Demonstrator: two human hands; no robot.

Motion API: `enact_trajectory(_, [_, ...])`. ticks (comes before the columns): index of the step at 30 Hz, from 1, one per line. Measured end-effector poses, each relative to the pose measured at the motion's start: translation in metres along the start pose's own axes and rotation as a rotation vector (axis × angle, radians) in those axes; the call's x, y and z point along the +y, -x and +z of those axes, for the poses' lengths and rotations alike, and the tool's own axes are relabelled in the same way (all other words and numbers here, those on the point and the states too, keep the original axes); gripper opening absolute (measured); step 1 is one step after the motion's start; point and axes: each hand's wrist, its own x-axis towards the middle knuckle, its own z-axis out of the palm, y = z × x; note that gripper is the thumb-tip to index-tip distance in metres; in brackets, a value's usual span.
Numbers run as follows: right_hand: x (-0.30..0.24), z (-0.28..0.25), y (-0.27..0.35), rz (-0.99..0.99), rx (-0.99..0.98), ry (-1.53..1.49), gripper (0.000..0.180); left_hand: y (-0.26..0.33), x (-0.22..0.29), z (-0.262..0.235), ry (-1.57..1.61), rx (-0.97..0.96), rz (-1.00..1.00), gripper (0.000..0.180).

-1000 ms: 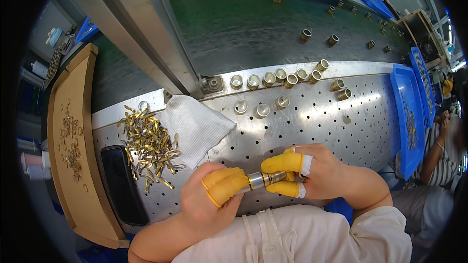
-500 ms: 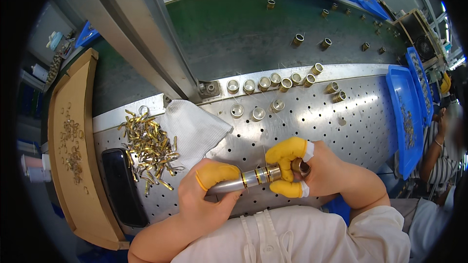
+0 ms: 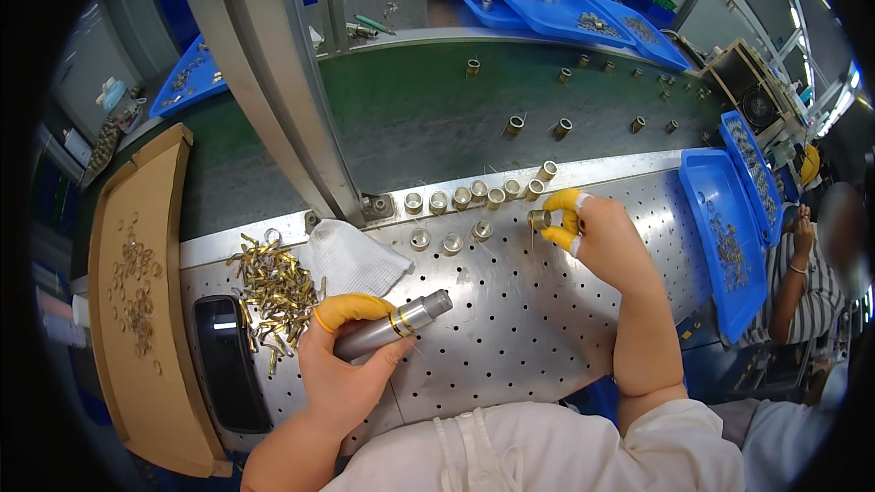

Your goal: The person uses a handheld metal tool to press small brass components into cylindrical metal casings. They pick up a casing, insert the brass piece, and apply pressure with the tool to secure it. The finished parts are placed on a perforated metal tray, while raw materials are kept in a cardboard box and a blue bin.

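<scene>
My left hand (image 3: 342,369), in yellow finger covers, is wrapped round a thick silvery metal rod (image 3: 421,312). The rod tilts up to the right, with a narrower tip and a yellow band by my fingers. Farther right, my right hand (image 3: 606,241) pinches a small brass-coloured metal sleeve (image 3: 539,219) between covered fingertips, just above the perforated metal plate (image 3: 510,337); a thin wire hangs from it. Left of that sleeve, several similar metal sleeves (image 3: 452,243) stand along the plate's far edge. A white cloth (image 3: 355,260) lies beyond my left hand.
Brass-coloured strips (image 3: 273,282) lie heaped beside a black phone (image 3: 228,364). At the left is a cardboard tray (image 3: 173,383) with small rings. A metal post (image 3: 273,82) rises by the green belt (image 3: 410,91). Blue trays (image 3: 743,305) stand right; other people work beyond.
My right hand has moved away from the rod, up and to the right, with a sleeve in its fingertips. The rod's tip is now bare. The view has shifted, showing more of the far side.
</scene>
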Motion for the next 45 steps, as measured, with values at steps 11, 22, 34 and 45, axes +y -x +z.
enact_trajectory(11, [-0.01,0.038,0.0,-0.137,0.147,0.191,0.025,0.033,0.033,-0.069,-0.056,0.224,0.018,0.041])
enact_trajectory(22, [-0.033,0.003,0.026,-0.05,-0.138,-0.935,0.038,0.091,0.054,-0.258,-1.395,0.605,-0.085,0.028])
enact_trajectory(34, [0.007,-0.009,0.037,-0.001,-0.174,-1.075,0.017,0.081,0.079,-0.302,-1.695,0.412,-0.464,0.033])
enact_trajectory(45, [0.076,-0.011,-0.111,0.166,0.174,-0.688,0.024,0.06,0.045,-0.14,-0.236,0.159,-0.049,0.042])
